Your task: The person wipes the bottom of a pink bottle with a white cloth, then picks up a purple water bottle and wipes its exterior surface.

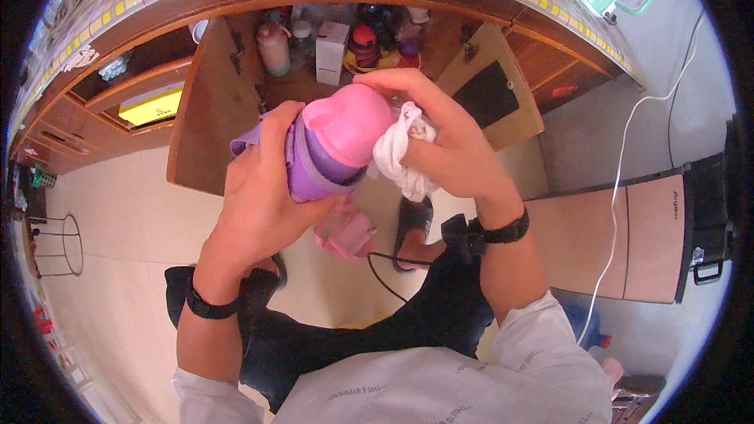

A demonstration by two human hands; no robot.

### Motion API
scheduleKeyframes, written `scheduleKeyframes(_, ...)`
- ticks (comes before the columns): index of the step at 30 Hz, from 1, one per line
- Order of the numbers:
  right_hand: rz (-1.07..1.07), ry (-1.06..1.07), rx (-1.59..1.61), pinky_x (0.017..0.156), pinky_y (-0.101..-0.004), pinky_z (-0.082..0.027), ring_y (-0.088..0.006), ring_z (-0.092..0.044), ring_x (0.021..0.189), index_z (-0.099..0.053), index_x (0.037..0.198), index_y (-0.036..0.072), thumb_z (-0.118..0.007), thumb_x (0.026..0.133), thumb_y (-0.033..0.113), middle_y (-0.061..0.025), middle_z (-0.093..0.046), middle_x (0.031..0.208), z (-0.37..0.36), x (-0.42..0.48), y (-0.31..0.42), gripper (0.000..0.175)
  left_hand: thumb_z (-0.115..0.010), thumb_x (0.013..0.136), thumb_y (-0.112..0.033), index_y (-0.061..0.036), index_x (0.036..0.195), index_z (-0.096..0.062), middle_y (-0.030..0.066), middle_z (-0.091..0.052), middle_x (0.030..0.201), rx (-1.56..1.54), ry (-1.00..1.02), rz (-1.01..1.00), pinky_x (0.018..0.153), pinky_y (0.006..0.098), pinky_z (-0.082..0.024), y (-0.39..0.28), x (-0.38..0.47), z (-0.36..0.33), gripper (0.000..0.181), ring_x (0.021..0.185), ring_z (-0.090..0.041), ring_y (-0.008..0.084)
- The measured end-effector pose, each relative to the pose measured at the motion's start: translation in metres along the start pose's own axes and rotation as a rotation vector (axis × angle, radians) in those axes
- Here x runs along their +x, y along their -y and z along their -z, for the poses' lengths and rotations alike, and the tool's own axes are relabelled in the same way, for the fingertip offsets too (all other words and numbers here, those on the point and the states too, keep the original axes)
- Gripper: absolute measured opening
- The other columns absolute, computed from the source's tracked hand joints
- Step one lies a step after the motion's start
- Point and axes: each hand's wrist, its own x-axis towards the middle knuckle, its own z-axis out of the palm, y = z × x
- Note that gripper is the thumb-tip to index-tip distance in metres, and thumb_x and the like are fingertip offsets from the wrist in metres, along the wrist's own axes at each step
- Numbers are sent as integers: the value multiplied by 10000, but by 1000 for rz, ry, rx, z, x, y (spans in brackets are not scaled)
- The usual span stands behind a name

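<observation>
My left hand [259, 188] is wrapped around a bottle in a purple fabric sleeve [312, 179], and the sleeve's strap sticks out on the left. The bottle's rounded pink cap [353, 121] tilts up and to the right. A crumpled white cloth [403, 159] is bunched in my right hand [453, 147], whose fingers reach over the cap's far side. Cloth and cap lie close together; whether they touch is hard to tell. Below the bottle, a pink plastic item [347, 232] sits on the floor between my feet.
Ahead stands a wooden cabinet with its left door [206, 112] and right door [498, 88] swung out. Inside are a pink bottle [274, 50], a white box [331, 50] and a red-and-black bottle [364, 47]. A pink refrigerator [607, 235] stands right, crossed by a white cable [617, 188].
</observation>
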Motion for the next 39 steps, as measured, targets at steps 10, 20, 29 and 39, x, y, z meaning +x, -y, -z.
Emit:
scheduleKeyframes(10,54,-125,87,975,-325,-479,-174,-599,1134,-564,1369,77,-627,920,117,-78,-619,1226,-25,6,-7,456,-913,644,-189,-24,1494,-352,239,-673,1066,239,-66,-41,788,508,-523,4,-8,-11,1032,925,-671,451)
scheduleKeyframes(20,-116,-298,-64,858,-302,-502,-145,-627,949,-616,1197,57,-606,948,112,-55,-664,1026,-32,8,-2,255,-871,684,-139,-44,1501,-331,268,-647,1186,289,-56,-74,859,526,-510,3,-9,-16,984,1043,-644,479)
scheduleKeyframes(29,-240,-278,-244,791,-372,-533,-224,-685,854,-634,1156,62,-639,935,244,-123,-701,929,-24,10,-21,287,-843,610,-120,-62,1421,-440,230,-595,1176,552,-161,-255,867,543,-475,9,-3,-23,908,1002,-598,476)
scheduleKeyframes(39,42,-97,-120,989,-377,-486,-280,-631,1154,-564,1362,73,-634,918,140,-148,-630,1257,-22,3,-20,454,-910,695,-204,-107,1479,-350,237,-671,1172,32,-45,106,876,505,-528,7,-2,-19,969,1049,-656,476)
